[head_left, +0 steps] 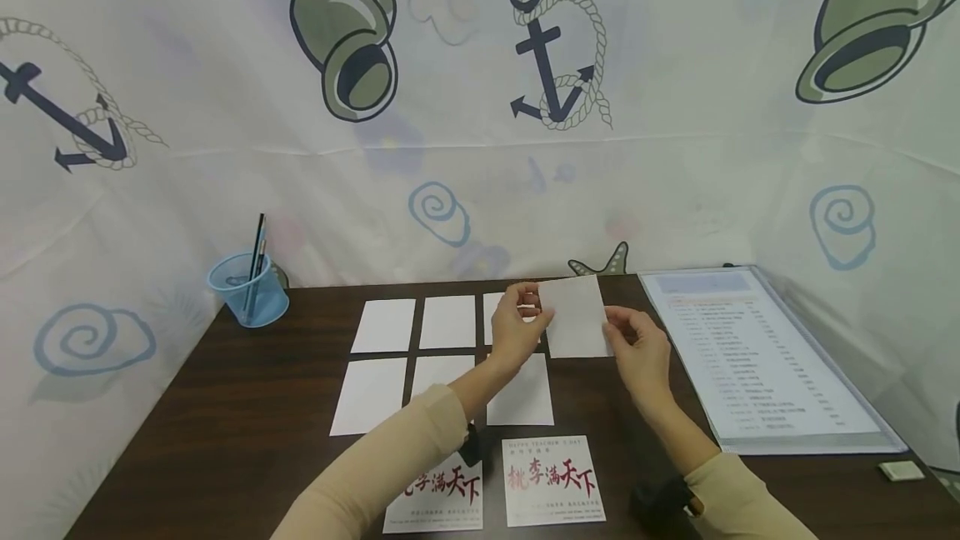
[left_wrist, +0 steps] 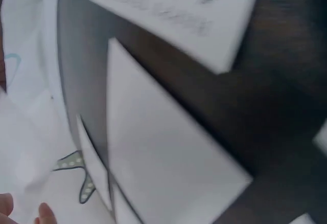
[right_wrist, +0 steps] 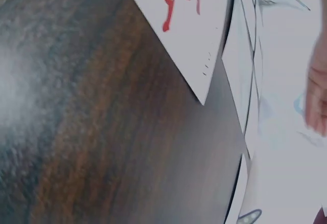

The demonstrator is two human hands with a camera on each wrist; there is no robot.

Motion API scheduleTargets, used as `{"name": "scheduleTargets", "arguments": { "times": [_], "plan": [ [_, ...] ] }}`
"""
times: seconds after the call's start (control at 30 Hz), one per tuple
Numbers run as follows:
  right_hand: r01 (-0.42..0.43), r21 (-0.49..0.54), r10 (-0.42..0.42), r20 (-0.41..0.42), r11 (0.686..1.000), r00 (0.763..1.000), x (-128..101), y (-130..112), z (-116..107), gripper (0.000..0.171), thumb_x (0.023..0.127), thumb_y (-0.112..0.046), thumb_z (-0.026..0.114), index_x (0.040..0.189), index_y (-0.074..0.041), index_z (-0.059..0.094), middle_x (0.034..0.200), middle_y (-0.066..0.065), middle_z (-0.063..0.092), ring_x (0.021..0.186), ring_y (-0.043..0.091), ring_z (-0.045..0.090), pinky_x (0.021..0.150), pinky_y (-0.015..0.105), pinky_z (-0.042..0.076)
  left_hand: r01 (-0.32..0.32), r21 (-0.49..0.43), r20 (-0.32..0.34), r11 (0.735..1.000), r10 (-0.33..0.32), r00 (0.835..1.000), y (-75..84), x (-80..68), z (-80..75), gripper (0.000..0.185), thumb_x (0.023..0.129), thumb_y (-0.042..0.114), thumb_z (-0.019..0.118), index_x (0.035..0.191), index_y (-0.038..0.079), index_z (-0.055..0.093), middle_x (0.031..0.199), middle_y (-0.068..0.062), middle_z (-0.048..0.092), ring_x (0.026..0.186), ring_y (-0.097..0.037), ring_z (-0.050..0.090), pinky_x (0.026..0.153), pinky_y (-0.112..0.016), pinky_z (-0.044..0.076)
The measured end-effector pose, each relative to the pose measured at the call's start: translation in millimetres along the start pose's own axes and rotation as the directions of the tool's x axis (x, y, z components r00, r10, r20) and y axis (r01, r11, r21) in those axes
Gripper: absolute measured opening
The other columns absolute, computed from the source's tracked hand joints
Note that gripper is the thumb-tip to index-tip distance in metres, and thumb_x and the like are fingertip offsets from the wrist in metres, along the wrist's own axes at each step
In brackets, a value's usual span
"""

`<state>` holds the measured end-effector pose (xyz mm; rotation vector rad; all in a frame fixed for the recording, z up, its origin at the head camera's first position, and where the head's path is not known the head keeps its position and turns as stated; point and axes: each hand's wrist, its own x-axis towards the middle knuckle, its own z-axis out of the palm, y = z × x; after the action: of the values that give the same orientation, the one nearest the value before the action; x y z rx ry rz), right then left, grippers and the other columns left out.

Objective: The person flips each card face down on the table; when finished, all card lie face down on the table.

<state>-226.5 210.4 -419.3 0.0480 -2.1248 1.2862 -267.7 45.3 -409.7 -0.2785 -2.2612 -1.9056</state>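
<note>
Both hands hold a blank white card [head_left: 573,319] raised near the back of the table, to the right of the laid-out cards. My left hand [head_left: 517,327] pinches its left edge, thumb in front. The right hand [head_left: 641,357] pinches the lower right edge between thumb and fingers. Several blank cards, such as one white card [head_left: 382,326], lie in two rows, partly hidden by the left hand and sleeve. Nearer me are two cards with red characters, a left printed card [head_left: 435,515] partly behind the sleeve and a right printed card [head_left: 553,482].
A blue cup [head_left: 258,307] with pens stands at the table's back left. On the right lies a board with a printed sheet [head_left: 757,357]. A small pale block [head_left: 902,471] sits by the right edge. Behind the dark table [head_left: 225,415] hangs a patterned cloth [head_left: 480,107].
</note>
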Motion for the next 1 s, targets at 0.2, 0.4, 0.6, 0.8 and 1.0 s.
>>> {"name": "scheduleTargets", "arguments": {
  "times": [0.2,0.4,0.6,0.8,1.0],
  "plan": [
    [-0.168,0.125,0.164,0.038,0.978,0.986,5,4,-5,0.022,0.083,0.006,0.064,0.104,0.003,0.067,0.085,0.015,0.063,0.069,0.003,0.052,0.056,0.013,0.042,0.084,0.006,0.083,0.996,-0.085,0.993,-13.1,-9.6,1.2,0.054,0.081,0.000,0.069,0.131,0.010,0.053,0.103,-0.015,0.061,0.085,-0.019,0.063,0.066,-0.023,0.053],
    [-0.222,0.052,0.213,0.141,0.974,0.967,4,13,-13,0.032,0.084,0.007,0.062,0.115,0.002,0.064,0.082,0.015,0.058,0.066,0.005,0.048,0.053,0.013,0.039,0.091,-0.003,0.137,0.996,-0.090,0.986,-18.6,-16.5,6.2,0.060,0.078,-0.004,0.069,0.134,0.006,0.051,0.098,-0.017,0.059,0.075,-0.010,0.057,0.060,-0.021,0.052],
    [-0.234,-0.126,0.259,0.260,0.964,0.930,2,24,-20,0.032,0.082,0.001,0.067,0.114,0.005,0.064,0.079,0.012,0.061,0.067,0.010,0.048,0.053,0.017,0.038,0.098,0.167,0.222,0.981,-0.135,0.966,-19.2,-26.2,5.6,0.056,0.077,0.000,0.072,0.129,-0.004,0.053,0.093,-0.015,0.064,0.070,-0.010,0.058,0.056,-0.019,0.049],
    [-0.200,-0.286,0.300,0.369,0.937,0.880,0,32,-27,0.031,0.080,-0.004,0.069,0.109,0.005,0.065,0.074,0.005,0.060,0.065,0.012,0.048,0.054,0.021,0.039,0.011,0.382,0.297,0.924,-0.134,0.945,-22.0,-32.2,5.0,0.052,0.075,0.011,0.077,0.120,-0.007,0.059,0.084,-0.007,0.069,0.068,-0.010,0.059,0.058,-0.020,0.048],
    [-0.173,-0.369,0.332,0.427,0.913,0.841,-4,34,-30,0.029,0.078,-0.006,0.071,0.105,0.004,0.065,0.068,0.002,0.059,0.058,0.012,0.047,0.051,0.025,0.037,-0.057,0.467,0.343,0.882,-0.121,0.932,-24.7,-34.1,7.1,0.020,0.072,0.012,0.080,0.080,-0.002,0.067,0.066,0.000,0.063,0.058,-0.004,0.047,0.053,-0.017,0.038]
  ]
}}
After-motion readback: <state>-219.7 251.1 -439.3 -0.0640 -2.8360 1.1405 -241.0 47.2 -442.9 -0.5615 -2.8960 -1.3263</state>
